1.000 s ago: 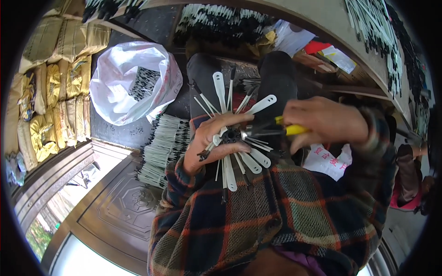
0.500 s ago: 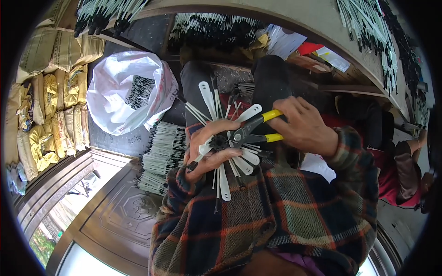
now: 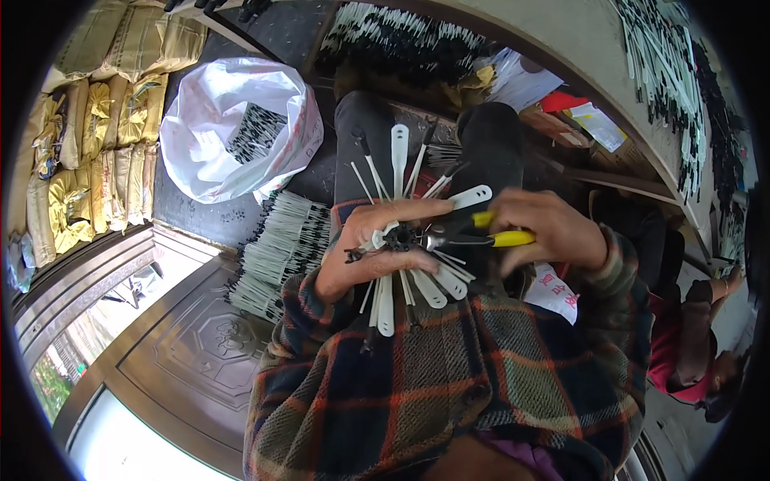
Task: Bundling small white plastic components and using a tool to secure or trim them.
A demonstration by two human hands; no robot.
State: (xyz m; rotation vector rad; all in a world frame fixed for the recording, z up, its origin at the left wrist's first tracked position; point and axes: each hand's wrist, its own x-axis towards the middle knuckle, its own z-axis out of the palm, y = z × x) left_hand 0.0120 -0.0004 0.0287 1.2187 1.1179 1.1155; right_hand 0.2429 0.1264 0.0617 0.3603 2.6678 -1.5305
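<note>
My left hand (image 3: 343, 244) grips a spoked frame (image 3: 399, 164) in my lap, thumb and fingers spread along either side of its black hub. White flat strips with holes and thin white rods, some black-ended, fan out all round the hub. In my right hand (image 3: 557, 228) is a pair of pliers (image 3: 513, 239) with yellow handles, its fingers slightly blurred. The pliers lie roughly level, their metal head at the hub's right side between my left thumb and forefinger. The jaw tips are hidden there, so I cannot tell what they bite on.
A white plastic sack (image 3: 204, 180) with black-and-white pieces inside stands beyond my left hand. Bundled white rods (image 3: 281, 240) lie beside my left arm. Wrapped packages (image 3: 104, 192) are stacked far left. A wooden bench edge (image 3: 609, 104) curves past upper right; another person (image 3: 682, 345) sits at right.
The spoked frame has turned a little clockwise in my left hand. The pliers have swung from slanting up to the right to nearly level. The whole view has shifted slightly.
</note>
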